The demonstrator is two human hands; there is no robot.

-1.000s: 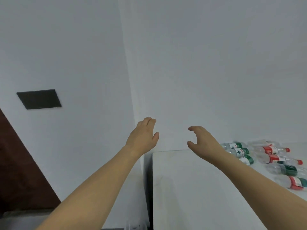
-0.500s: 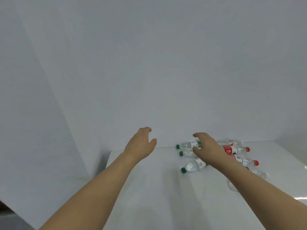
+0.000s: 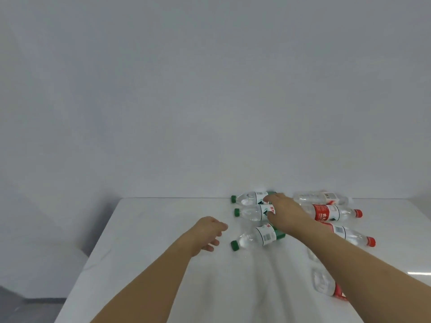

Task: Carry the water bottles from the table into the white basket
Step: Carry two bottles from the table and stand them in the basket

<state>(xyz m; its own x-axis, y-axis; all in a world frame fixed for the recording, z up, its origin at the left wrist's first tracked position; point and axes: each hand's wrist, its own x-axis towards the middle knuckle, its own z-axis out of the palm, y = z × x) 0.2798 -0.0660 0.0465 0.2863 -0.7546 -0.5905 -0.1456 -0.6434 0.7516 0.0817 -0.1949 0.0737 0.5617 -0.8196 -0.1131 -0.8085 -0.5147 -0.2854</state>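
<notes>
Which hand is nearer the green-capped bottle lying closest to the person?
Left, by the cap. The left hand hovers just left of the bottle, fingers loosely curled, not touching. The right hand is above and behind it, over the middle bottle.

Clear water bottles [image 3: 253, 238] with green or red caps and labels lie on their sides, clustered on the white tabletop [image 3: 163, 264].

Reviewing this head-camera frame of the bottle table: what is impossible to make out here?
- White basket: nowhere in the head view, so its place is unknown.
- Right hand grip: its back covers the fingers on the middle green-capped clear plastic bottle, so closure is unclear.
- Clear red-labelled bottle nearest the camera: the right forearm hides its cap end.
- Label text: too small and blurred.
</notes>
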